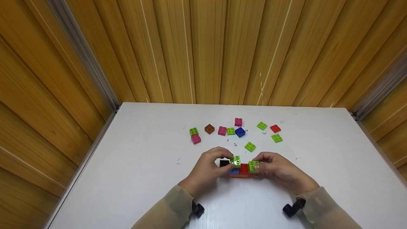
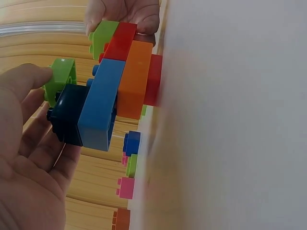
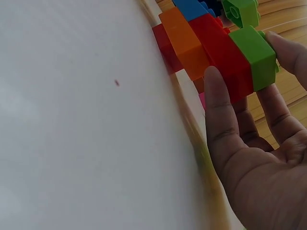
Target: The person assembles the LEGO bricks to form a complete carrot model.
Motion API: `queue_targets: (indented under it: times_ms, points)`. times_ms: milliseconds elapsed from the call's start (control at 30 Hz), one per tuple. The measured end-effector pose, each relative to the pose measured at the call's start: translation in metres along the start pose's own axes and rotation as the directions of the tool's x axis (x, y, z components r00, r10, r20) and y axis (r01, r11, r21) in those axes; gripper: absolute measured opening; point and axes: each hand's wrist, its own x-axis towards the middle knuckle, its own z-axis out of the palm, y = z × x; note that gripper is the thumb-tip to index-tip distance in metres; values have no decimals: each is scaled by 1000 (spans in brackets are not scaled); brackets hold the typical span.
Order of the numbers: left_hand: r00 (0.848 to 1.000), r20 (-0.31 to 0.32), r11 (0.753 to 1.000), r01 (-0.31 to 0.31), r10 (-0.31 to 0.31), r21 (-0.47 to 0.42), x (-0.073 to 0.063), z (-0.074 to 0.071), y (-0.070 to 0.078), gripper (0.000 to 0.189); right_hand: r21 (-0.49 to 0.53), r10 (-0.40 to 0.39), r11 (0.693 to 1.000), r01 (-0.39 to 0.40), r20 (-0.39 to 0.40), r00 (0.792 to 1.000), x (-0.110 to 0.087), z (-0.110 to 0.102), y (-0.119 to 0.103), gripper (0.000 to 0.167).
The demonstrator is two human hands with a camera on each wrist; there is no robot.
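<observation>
Working low over the white bench point(image 1: 136, 159), you have both hands busy. Right hand point(image 1: 281, 168) holds the right end of the brick build point(image 2: 121, 76): thumb on its green end brick point(image 1: 253, 166), fingers by the upper red brick point(image 3: 228, 62). Left hand point(image 1: 211, 163) pinches a lone green brick point(image 1: 235, 161) between thumb and index finger. The build sits between your hands, on your side of the loose bricks point(image 1: 222, 130); resting or slightly lifted, can't tell. Blue brick point(image 2: 103, 96) and upper red brick run end to end, orange brick point(image 2: 135, 76) below. Black brick point(image 1: 224, 163) sits on the blue one's left end. The lone green brick tilts over the blue studs beside the black, apparently unseated. Best bet: brace the right end, level the green, line up studs, press straight down. Pushing off-square could probably loosen the black.
</observation>
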Motion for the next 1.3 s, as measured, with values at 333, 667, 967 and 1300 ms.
queue_targets:
  times_ms: [333, 667, 967, 1300]
  points:
    - [997, 65, 999, 48, -48, -3, 0, -2, -3, 21, 2, -24, 1000, 24, 32, 999, 1, -1, 1, 19]
    - [995, 89, 999, 38, -41, 38, -1, -3, -6, 24, 2, -9, 1000, 9, 11, 1000, 1, 1, 1, 17]
    - [982, 143, 991, 117, -124, 59, 0, -3, -2, 33, 9, 2, 1000, -3, 6, 1000, 0, 1, 1, 20]
    - [976, 148, 985, 151, -162, 81, 1, -4, 0, 32, 18, -4, 1000, 4, 2, 1000, 2, 1, 2, 19]
